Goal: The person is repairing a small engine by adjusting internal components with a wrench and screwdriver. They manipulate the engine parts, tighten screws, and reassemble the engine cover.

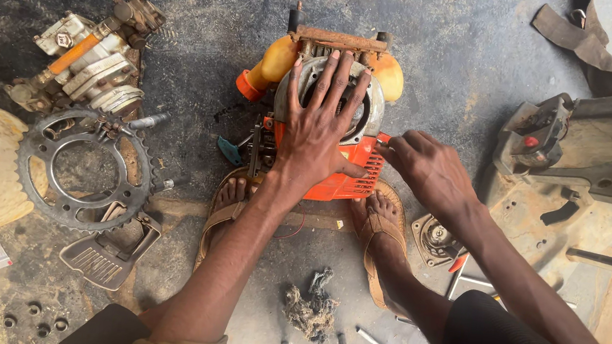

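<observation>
Centrally, the left hand [321, 132] lies spread, fingers splayed, atop the orange-and-grey small engine [333, 122]; the right hand [430, 169] pinches its right-side orange vented cover [365, 174].

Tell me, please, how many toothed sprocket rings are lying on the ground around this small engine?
1: the large sprocket lies left of the orange engine, below the grey carburettor assembly. Others may be hidden under nearby parts.

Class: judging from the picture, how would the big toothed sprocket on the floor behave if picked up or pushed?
The sprocket looks like solid metal, so probably stiff and heavy for its size. It lies flat, so a push would likely slide it, not roll it. Its teeth could snag fingers.
</observation>
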